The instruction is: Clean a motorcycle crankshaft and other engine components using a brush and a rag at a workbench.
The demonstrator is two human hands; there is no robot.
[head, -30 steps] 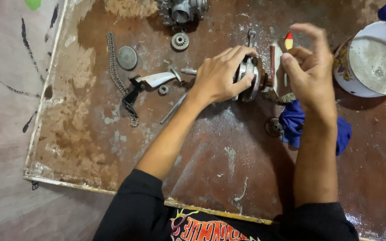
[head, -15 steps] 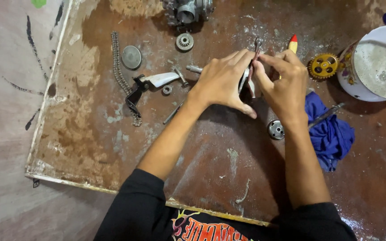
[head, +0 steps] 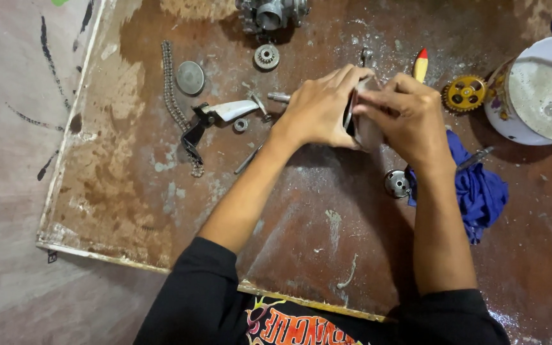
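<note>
Both hands meet over the middle of a stained brown board (head: 327,236). My left hand (head: 319,105) wraps around a grey metal engine part (head: 360,126), which is mostly hidden between the palms. My right hand (head: 407,115) presses on the same part from the right side, fingers closed over it. Just right of my hands lies a yellow toothed sprocket (head: 464,94), and a red and yellow screwdriver handle (head: 420,64) pokes out behind them.
A drive chain (head: 175,102), a round metal disc (head: 190,77), a small gear (head: 266,56), a black and white lever (head: 215,116), loose bolts and a carburettor-like part (head: 269,13) lie at the left and back. A blue rag (head: 480,188), a small bearing (head: 396,183) and a white bowl (head: 544,96) are on the right.
My right hand has closed in from the right onto the part held in my left hand. The view shifted, so the yellow sprocket and more of the blue rag now show.
</note>
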